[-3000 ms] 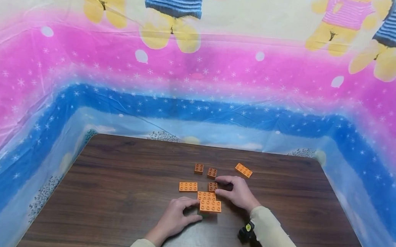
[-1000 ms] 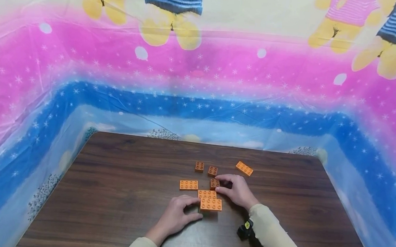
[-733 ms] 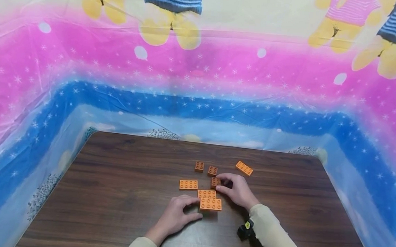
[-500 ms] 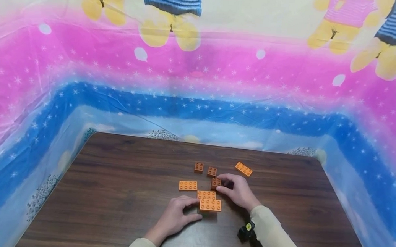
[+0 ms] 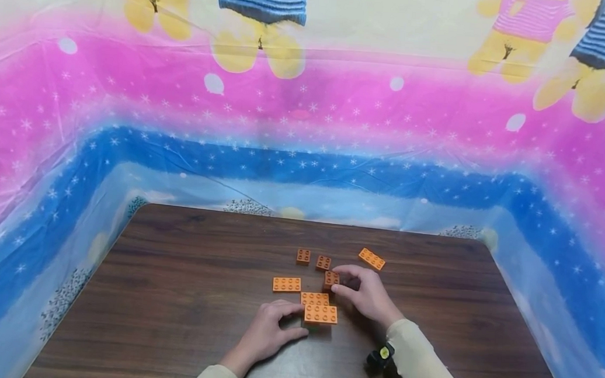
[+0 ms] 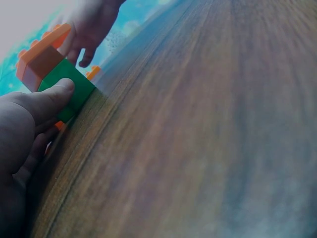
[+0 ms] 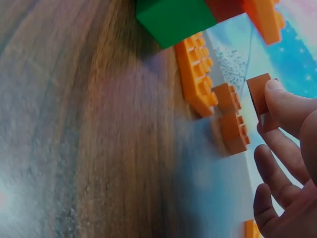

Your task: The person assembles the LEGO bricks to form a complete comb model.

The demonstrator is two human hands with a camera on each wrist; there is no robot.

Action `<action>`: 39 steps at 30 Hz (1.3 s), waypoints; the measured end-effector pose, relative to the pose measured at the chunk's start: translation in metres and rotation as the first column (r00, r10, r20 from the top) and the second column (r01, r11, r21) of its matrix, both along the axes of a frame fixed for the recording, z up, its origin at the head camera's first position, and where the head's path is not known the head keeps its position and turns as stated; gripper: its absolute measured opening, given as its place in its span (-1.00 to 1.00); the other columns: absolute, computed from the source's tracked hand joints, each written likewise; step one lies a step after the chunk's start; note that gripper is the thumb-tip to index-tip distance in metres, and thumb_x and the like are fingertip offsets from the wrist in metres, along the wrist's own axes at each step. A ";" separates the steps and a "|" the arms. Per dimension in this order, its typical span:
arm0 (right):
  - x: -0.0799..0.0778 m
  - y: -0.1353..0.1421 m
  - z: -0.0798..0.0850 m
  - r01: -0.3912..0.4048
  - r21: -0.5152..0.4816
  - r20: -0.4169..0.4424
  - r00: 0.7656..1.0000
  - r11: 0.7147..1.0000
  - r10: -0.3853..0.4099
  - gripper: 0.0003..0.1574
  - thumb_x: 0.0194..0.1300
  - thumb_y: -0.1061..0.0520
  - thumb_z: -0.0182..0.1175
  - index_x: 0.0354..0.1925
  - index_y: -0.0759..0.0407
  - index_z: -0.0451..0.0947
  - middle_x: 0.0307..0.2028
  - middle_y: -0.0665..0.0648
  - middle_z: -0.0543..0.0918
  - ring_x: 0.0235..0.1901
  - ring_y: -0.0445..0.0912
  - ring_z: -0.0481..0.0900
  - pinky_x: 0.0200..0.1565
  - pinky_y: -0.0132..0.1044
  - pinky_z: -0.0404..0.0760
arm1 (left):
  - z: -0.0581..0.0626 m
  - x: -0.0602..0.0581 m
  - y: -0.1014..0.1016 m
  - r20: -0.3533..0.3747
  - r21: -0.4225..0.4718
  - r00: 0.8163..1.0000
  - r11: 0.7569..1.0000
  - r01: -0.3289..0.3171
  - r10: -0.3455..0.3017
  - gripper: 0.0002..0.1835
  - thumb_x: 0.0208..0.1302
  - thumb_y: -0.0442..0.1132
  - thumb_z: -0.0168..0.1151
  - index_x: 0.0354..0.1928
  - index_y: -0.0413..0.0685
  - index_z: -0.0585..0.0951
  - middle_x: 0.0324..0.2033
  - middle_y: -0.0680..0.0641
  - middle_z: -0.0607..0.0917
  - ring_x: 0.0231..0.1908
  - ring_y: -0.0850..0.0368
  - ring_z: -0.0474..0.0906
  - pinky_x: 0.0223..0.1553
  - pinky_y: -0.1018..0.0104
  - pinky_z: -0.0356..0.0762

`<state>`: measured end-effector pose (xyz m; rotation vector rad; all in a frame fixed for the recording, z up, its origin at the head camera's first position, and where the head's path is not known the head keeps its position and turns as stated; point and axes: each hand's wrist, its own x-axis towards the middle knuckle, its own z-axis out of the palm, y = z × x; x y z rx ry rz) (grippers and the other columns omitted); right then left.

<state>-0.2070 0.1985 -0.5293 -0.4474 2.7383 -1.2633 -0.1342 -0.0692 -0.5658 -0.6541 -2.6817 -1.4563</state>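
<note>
My right hand (image 5: 372,293) pinches a small brown two-by-two building brick (image 5: 331,279) between thumb and fingertips. In the right wrist view this brown brick (image 7: 258,94) is held up off the table. My left hand (image 5: 270,327) grips the green brick (image 6: 74,94) at the bottom of a stack, thumb on its near side. On the green brick sits a brown brick (image 6: 44,64), topped by a thin orange two-by-four plate (image 5: 320,314). Just behind the stack lies another orange plate (image 5: 315,299), partly covered by it in the head view.
Two more brown bricks (image 5: 303,256) (image 5: 323,263) stand farther back on the wooden table (image 5: 186,274). One orange plate (image 5: 287,284) lies left of the right hand's brick, another orange plate (image 5: 371,258) at the back right. A patterned cloth (image 5: 283,164) hangs around the table's edges.
The brown brick in my right hand has come up and shifted slightly right, away from the orange plate behind the stack. My left hand has stayed at the stack.
</note>
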 end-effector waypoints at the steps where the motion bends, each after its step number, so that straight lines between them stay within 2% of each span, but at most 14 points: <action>1: 0.002 0.000 0.002 -0.003 -0.004 -0.003 1.000 1.000 0.003 -0.54 0.36 0.00 0.47 0.20 -0.19 0.68 0.03 -0.14 0.73 -0.06 -0.20 0.66 0.06 -0.03 0.70 | 0.000 0.000 0.000 -0.002 -0.001 1.000 1.000 0.001 -0.001 -0.55 0.21 -0.12 0.59 0.14 -0.04 0.77 0.03 0.05 0.81 0.09 0.14 0.70 0.17 0.09 0.67; 14: 0.019 -0.004 0.021 -0.050 0.001 -0.051 0.997 0.999 0.050 -0.51 0.36 -0.05 0.46 0.23 -0.11 0.67 0.03 -0.16 0.74 -0.04 -0.22 0.68 0.07 -0.05 0.68 | 0.000 0.001 0.000 -0.025 0.000 1.000 1.000 -0.007 0.007 -0.54 0.20 -0.13 0.60 0.14 -0.06 0.76 0.03 0.03 0.81 0.08 0.13 0.71 0.17 0.09 0.67; 20: 0.025 -0.006 0.030 -0.071 0.002 -0.093 0.993 0.997 0.071 -0.54 0.34 -0.09 0.48 0.19 -0.20 0.68 0.06 -0.21 0.73 -0.04 -0.23 0.67 0.08 -0.06 0.67 | -0.001 0.001 0.000 -0.062 -0.005 0.998 1.000 -0.010 0.010 -0.54 0.19 -0.14 0.61 0.13 -0.07 0.77 0.02 0.02 0.82 0.07 0.11 0.72 0.15 0.07 0.68; 25: 0.030 -0.008 0.035 -0.090 -0.016 -0.123 0.989 0.996 0.087 -0.55 0.30 -0.08 0.51 0.15 -0.21 0.70 0.03 -0.21 0.74 -0.06 -0.16 0.67 0.05 0.05 0.68 | -0.001 0.001 0.000 -0.082 -0.003 0.997 1.000 -0.013 0.012 -0.54 0.19 -0.13 0.61 0.13 -0.06 0.77 0.00 0.02 0.82 0.05 0.11 0.72 0.14 0.07 0.68; 39: 0.040 -0.012 0.039 -0.129 -0.073 -0.082 0.989 0.989 0.123 -0.56 0.27 -0.11 0.53 0.11 -0.17 0.73 0.03 -0.14 0.76 -0.02 0.10 0.69 0.08 0.25 0.63 | 0.001 0.001 0.000 -0.051 0.003 0.999 1.000 -0.009 0.009 -0.55 0.20 -0.14 0.61 0.12 -0.07 0.77 0.00 0.02 0.82 0.06 0.11 0.72 0.13 0.06 0.68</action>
